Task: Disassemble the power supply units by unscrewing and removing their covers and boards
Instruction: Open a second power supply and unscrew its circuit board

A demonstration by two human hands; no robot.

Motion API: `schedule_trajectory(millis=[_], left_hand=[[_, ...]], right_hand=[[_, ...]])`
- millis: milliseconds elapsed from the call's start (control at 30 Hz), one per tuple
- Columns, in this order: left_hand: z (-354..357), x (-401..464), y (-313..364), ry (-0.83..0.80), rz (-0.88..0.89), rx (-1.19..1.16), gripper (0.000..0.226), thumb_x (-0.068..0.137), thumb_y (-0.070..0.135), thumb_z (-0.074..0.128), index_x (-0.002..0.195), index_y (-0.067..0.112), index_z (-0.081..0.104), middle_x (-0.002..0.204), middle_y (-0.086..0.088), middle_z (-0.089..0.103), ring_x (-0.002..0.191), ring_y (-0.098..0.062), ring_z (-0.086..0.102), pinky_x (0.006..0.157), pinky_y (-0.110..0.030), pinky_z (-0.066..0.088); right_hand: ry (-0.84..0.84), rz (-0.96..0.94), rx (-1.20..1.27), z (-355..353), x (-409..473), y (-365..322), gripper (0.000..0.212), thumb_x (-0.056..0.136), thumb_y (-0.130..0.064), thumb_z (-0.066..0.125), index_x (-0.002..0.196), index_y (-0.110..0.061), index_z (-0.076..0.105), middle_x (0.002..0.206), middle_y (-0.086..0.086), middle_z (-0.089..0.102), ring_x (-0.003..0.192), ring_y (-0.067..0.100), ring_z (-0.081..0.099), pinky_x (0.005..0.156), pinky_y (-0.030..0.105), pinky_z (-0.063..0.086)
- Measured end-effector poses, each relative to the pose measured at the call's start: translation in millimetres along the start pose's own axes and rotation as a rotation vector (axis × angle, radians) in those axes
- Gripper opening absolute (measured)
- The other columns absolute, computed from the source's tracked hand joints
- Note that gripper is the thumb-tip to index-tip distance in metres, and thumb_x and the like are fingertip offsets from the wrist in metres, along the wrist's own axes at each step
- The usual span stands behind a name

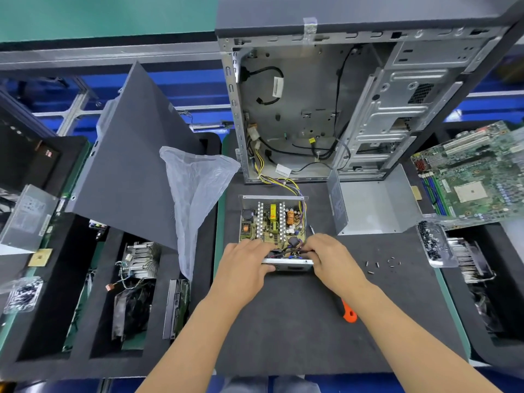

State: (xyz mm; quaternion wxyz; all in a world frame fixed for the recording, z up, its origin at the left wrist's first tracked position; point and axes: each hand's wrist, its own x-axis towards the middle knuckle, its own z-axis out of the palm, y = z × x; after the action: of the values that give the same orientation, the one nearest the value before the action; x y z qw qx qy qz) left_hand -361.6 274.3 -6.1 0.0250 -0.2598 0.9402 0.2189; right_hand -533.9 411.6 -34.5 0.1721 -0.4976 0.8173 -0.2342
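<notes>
Since both hands are already on the near wall of the power supply (pixel 273 228), I read the step as freeing the board (pixel 272 222) from its tray. My left hand (pixel 243 259) lies over the near-left corner, fingers curled down over the metal edge. My right hand (pixel 330 256) pinches the dark wire bundle (pixel 292 249) at the near-right corner; the fingertips are partly hidden, so the exact hold is unclear.

To do it well: steady the tray with the left, work the wires clear first, then lift the board flat, not by its parts. The yellow cable loom (pixel 295 188) runs from the supply's far side into the computer case (pixel 312 109), so I judge pulling toward me will snag.

Room: nearer than the supply, the mat (pixel 283 336) is open. Near-right of it lies the orange-handled screwdriver (pixel 347 312), with loose screws (pixel 381 263) to the right; I'd keep my forearm off both. Right-far stands the removed cover (pixel 374 202). Left is a plastic bag (pixel 195 194). The case blocks the far side.
</notes>
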Motion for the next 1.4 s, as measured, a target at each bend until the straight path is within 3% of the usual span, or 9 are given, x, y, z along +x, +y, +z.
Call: schedule_trajectory(millis=[167, 400, 633, 833, 967, 1133, 1200, 1300, 1400], left_hand=[[0, 0, 0, -0.008, -0.003, -0.004, 0.038, 0.100, 0.037, 0.058, 0.137, 0.031, 0.053, 0.120, 0.012, 0.059, 0.114, -0.014, 0.048, 0.098, -0.029, 0.030], [1, 0, -1, -0.005, 0.003, 0.003, 0.037, 0.100, 0.038, 0.057, 0.136, 0.032, 0.052, 0.119, 0.014, 0.058, 0.114, -0.012, 0.047, 0.098, -0.028, 0.030], [1, -1, -1, 0.000, 0.005, 0.001, 0.038, 0.100, 0.037, 0.057, 0.137, 0.032, 0.052, 0.121, 0.014, 0.058, 0.116, -0.012, 0.047, 0.099, -0.027, 0.028], [1, -1, -2, -0.004, 0.010, 0.017, 0.039, 0.101, 0.039, 0.054, 0.140, 0.033, 0.050, 0.126, 0.015, 0.057, 0.118, -0.011, 0.046, 0.099, -0.027, 0.027], [3, 0, -2, -0.001, 0.016, 0.016, 0.040, 0.101, 0.038, 0.054, 0.141, 0.032, 0.050, 0.126, 0.014, 0.058, 0.119, -0.012, 0.046, 0.099, -0.026, 0.026], [3, 0, -2, 0.010, 0.014, 0.022, 0.042, 0.101, 0.040, 0.054, 0.142, 0.032, 0.049, 0.127, 0.014, 0.058, 0.119, -0.012, 0.046, 0.098, -0.026, 0.025], [3, 0, -2, 0.013, 0.012, 0.011, 0.043, 0.100, 0.040, 0.056, 0.142, 0.031, 0.050, 0.128, 0.014, 0.058, 0.120, -0.012, 0.046, 0.099, -0.026, 0.025], [0, 0, -2, -0.007, 0.007, -0.052, 0.045, 0.096, 0.044, 0.061, 0.138, 0.029, 0.055, 0.127, 0.012, 0.060, 0.120, -0.012, 0.047, 0.101, -0.028, 0.028], [-9, 3, -6, -0.045, -0.039, -0.287, 0.034, 0.097, 0.045, 0.060, 0.123, 0.024, 0.067, 0.116, 0.010, 0.066, 0.111, -0.011, 0.052, 0.098, -0.030, 0.039]], right_hand=[[0.017, -0.078, 0.021, -1, -2, -1, 0.016, 0.082, 0.012, 0.063, 0.089, -0.001, 0.069, 0.091, 0.009, 0.065, 0.087, 0.029, 0.060, 0.076, 0.036, 0.050], [-0.048, -0.200, -0.183, -9, 0, 0, 0.019, 0.072, 0.018, 0.058, 0.081, 0.002, 0.063, 0.077, 0.013, 0.062, 0.073, 0.037, 0.058, 0.062, 0.046, 0.051], [-0.047, -0.235, -0.250, -14, 5, -3, 0.033, 0.056, 0.022, 0.066, 0.069, -0.005, 0.053, 0.061, 0.007, 0.052, 0.053, 0.030, 0.049, 0.040, 0.034, 0.041], [-0.014, -0.188, -0.206, -14, 6, -5, 0.032, 0.060, 0.020, 0.068, 0.069, -0.006, 0.051, 0.059, 0.007, 0.052, 0.050, 0.032, 0.048, 0.041, 0.034, 0.038], [0.006, -0.112, -0.170, -17, 10, -5, 0.010, 0.085, 0.005, 0.061, 0.087, -0.005, 0.060, 0.082, 0.001, 0.073, 0.074, 0.031, 0.069, 0.055, 0.037, 0.052], [-0.050, -0.137, -0.074, -35, 14, -5, 0.007, 0.095, -0.010, 0.060, 0.098, -0.007, 0.066, 0.095, 0.005, 0.070, 0.087, 0.029, 0.065, 0.074, 0.041, 0.052], [-0.028, -0.152, 0.009, -41, 12, -8, 0.004, 0.092, -0.013, 0.066, 0.095, -0.011, 0.068, 0.093, 0.001, 0.068, 0.088, 0.022, 0.063, 0.078, 0.039, 0.052], [-0.047, 0.004, 0.167, -47, 10, -13, 0.002, 0.092, -0.024, 0.065, 0.092, -0.025, 0.063, 0.084, -0.010, 0.067, 0.083, 0.013, 0.062, 0.077, 0.031, 0.051], [-0.070, 0.084, 0.329, -52, 11, -16, 0.010, 0.090, -0.027, 0.070, 0.086, -0.032, 0.064, 0.080, -0.013, 0.067, 0.079, 0.006, 0.061, 0.072, 0.017, 0.047]])
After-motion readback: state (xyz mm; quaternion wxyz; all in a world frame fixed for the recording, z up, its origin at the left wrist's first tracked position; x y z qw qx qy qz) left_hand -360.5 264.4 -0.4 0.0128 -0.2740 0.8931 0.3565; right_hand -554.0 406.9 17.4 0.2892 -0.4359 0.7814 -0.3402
